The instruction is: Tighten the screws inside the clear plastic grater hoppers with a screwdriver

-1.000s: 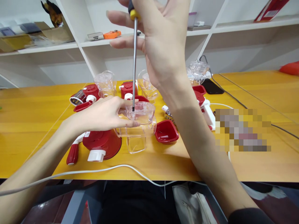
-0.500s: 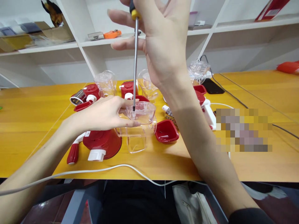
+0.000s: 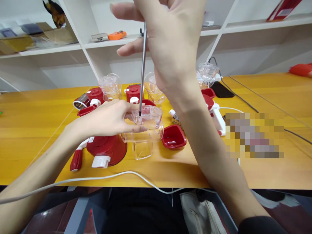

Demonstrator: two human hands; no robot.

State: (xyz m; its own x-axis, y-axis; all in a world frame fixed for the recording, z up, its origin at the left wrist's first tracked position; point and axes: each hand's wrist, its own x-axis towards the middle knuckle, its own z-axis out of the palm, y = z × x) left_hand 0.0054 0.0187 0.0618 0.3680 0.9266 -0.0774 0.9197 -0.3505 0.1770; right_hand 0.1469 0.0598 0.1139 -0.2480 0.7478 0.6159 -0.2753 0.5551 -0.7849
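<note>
My left hand (image 3: 117, 118) grips a clear plastic housing (image 3: 151, 122) that stands on the table, thumb along its near side. From above, my right hand (image 3: 170, 45) holds a screwdriver (image 3: 143, 71) nearly upright; its handle is hidden behind the hand. The dark tip reaches into the left part of the clear housing's top; whether a screw sits under it I cannot tell. Close to my left forearm lie a red base (image 3: 107, 149) with a white knob and a crank handle (image 3: 76, 159) with a red grip. Right of the housing is a red tray (image 3: 173, 136).
Behind are more clear housings (image 3: 109, 84), red bases (image 3: 133, 92) and a metal grater drum (image 3: 83, 101). A white cable (image 3: 109, 176) runs along the front edge. A black phone (image 3: 221, 90) lies at the back right, before white shelves (image 3: 146, 58).
My right hand has turned and shifted slightly, so the screwdriver's yellow and black handle no longer shows. The shaft leans a bit more to the right. My left hand and the housing stay put.
</note>
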